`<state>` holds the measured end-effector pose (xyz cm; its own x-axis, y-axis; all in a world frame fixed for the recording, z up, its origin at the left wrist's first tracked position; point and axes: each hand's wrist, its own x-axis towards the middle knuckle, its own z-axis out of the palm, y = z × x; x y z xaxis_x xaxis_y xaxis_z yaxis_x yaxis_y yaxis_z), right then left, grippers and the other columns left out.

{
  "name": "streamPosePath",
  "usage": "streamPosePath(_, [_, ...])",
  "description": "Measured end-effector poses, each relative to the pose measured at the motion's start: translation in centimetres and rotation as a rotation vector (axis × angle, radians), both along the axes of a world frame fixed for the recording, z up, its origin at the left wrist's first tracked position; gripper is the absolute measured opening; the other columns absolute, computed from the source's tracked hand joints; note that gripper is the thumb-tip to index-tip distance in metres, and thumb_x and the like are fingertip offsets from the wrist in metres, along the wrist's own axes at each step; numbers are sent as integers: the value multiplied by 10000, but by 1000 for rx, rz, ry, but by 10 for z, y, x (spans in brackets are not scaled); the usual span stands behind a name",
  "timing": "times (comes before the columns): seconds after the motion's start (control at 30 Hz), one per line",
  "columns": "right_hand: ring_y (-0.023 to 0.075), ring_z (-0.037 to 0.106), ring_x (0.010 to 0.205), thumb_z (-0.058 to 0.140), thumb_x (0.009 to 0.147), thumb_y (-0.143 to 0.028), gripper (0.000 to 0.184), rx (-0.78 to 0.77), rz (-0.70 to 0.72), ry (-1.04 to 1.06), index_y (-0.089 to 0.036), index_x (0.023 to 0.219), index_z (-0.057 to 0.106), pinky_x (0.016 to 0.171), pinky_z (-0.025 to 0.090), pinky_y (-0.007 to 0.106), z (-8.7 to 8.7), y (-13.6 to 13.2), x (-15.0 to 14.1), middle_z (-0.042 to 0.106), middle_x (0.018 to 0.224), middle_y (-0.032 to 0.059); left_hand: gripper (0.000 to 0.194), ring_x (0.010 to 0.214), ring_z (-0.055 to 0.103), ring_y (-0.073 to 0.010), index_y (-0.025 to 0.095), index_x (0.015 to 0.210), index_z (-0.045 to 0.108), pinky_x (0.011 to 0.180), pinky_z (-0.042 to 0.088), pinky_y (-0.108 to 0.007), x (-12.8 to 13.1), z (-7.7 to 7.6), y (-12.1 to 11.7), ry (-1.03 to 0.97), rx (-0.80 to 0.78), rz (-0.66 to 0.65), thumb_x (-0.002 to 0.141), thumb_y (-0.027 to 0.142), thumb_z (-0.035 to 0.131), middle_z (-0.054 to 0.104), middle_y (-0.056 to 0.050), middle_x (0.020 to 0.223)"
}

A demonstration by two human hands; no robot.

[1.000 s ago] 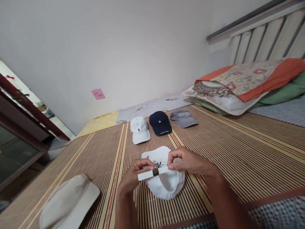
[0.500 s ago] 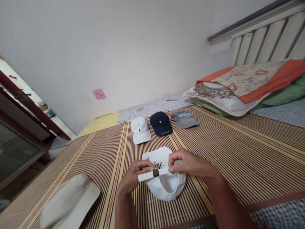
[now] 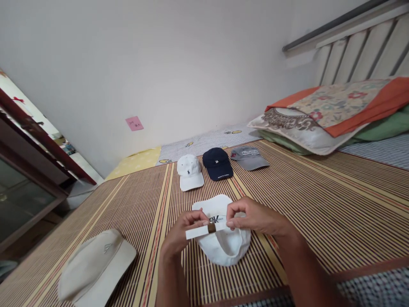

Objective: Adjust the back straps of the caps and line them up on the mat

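Observation:
A white baseball cap with dark lettering lies on the striped mat, its brim pointing away from me and its back opening toward me. Across that opening runs the cap's white back strap, which has a brown metal-looking buckle. My left hand pinches the strap just left of the buckle, and a loose strap end sticks out to the left. Fingers closed, my right hand grips the strap on its right side. The cap's lettering is partly covered by the strap and fingers.
Beyond are a white cap, a navy cap and a grey cap in a row. A beige cap lies at front left. Pillows are stacked at right on the bed, below the wall.
The camera view has shifted slightly. Both hands keep hold of the strap, and the buckle sits slightly closer to my right hand.

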<state>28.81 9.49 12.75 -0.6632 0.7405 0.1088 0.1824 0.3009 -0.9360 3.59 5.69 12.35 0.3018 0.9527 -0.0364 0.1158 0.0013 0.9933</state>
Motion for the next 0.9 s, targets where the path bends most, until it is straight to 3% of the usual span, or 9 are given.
streamPosePath(0.17, [211,648,807,615,912,-467,338,67,-42,35,-172,870,776,709,445,310,5,0,2,765,873,70,418,593,462,-117,160,661,699,727,438,-306,-1,0,0,-4,-5,-10,742,549,826,597,15,622])
streamPosePath(0.37, [217,675,884,671,892,-350,204,97,-152,17,-199,970,786,770,470,314,16,-6,6,784,962,53,417,588,460,-113,161,668,683,742,441,-312,-2,2,-1,-11,-7,-31,764,544,815,586,22,625])
streamPosePath(0.47, [220,674,887,677,898,-371,215,84,-118,3,-197,960,789,777,475,322,10,-3,13,776,942,50,436,576,456,-107,160,658,676,736,451,-315,-2,2,-1,-11,-4,-17,755,560,820,575,27,614])
streamPosePath(0.6, [207,665,848,741,844,-443,316,-65,-21,47,-185,1023,779,735,478,309,-5,4,20,752,907,49,433,591,486,-111,158,653,710,734,452,-316,-2,2,-1,10,-8,2,731,564,840,610,16,622])
streamPosePath(0.77, [165,641,754,807,776,-381,301,-198,4,135,-165,982,771,693,446,276,-14,8,16,733,829,32,392,638,541,-133,155,751,764,658,413,-280,-4,3,-2,21,-11,-24,761,542,827,685,-20,706])
streamPosePath(0.9, [158,627,738,797,795,-368,275,-167,-3,144,-163,976,771,673,429,269,-14,9,16,727,814,27,491,708,574,-159,163,908,771,668,408,-278,-10,6,-5,50,81,-8,914,629,618,700,-40,790])
